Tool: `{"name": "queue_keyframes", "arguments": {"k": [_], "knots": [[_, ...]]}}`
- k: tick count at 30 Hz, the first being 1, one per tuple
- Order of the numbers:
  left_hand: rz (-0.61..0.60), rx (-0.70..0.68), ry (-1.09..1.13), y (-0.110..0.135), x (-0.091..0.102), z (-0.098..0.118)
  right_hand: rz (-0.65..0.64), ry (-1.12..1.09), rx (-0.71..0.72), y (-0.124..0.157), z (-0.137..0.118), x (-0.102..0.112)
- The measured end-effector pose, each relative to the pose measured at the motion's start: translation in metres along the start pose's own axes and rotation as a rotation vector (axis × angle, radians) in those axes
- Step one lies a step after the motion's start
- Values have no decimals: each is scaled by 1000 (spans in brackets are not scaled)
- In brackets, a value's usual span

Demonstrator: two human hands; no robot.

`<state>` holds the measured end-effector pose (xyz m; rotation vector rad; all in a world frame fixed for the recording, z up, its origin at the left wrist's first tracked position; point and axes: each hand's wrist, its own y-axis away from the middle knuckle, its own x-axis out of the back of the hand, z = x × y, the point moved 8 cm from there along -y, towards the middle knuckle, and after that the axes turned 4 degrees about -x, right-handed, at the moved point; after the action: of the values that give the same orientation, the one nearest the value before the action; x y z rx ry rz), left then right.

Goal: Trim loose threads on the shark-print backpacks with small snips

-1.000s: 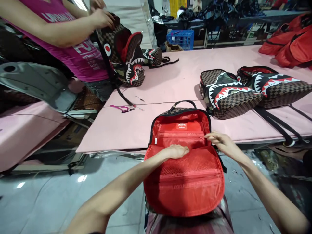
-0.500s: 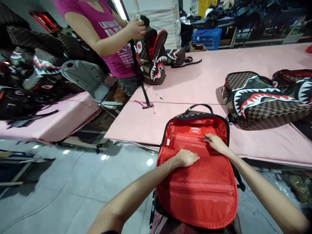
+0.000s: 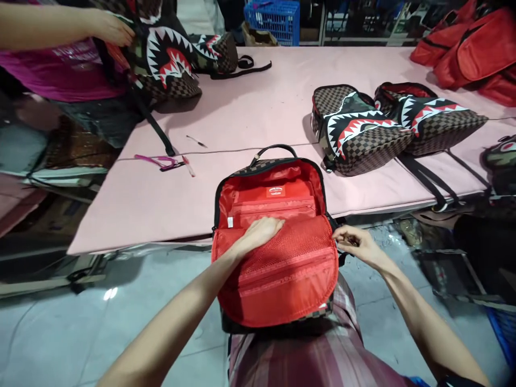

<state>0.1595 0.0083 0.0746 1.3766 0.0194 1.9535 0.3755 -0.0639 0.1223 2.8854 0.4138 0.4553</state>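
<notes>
Though open, backpack (image 3: 278, 269) under left hand (image 3: 261, 232).

A hand could pass across the smooth pink tabletop (image 3: 258, 107) between the brown-checkered shark-mouth backpack at far left (image 3: 171, 59) and the two brown-checkered shark-mouth backpacks on the right (image 3: 371, 134). Nearer, a magenta-handled tool (image 3: 161, 160) and a hanging black webbing strap (image 3: 155, 126) obstruct the left side. The open red-lined backpack (image 3: 274, 306) admits reach from above, behind the left hand (image 3: 262, 230); the right hand (image 3: 365, 247) obstructs its right edge.
</notes>
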Motion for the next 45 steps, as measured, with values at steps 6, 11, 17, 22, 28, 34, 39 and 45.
{"name": "queue_keyframes", "arguments": {"k": [6,11,17,22,28,34,39,45], "knots": [[-1,13,-155,22,1,27,352,-28,-52,-21,18,35],[-11,37,-226,32,0,47,626,89,-76,-65,20,57],[-81,24,-228,19,3,52,649,-80,-142,-85,54,51],[-141,-80,-255,-9,15,54,652,-121,-133,-94,63,58],[-80,-385,-256,-78,24,79,712,-69,-97,-124,61,71],[-99,-424,-369,-144,1,86,753,-100,-111,-133,73,75],[11,-322,-379,-137,-6,85,817,-149,-111,-123,80,84],[-1,-264,-387,-133,-11,83,813,-207,-108,-121,79,87]]}}
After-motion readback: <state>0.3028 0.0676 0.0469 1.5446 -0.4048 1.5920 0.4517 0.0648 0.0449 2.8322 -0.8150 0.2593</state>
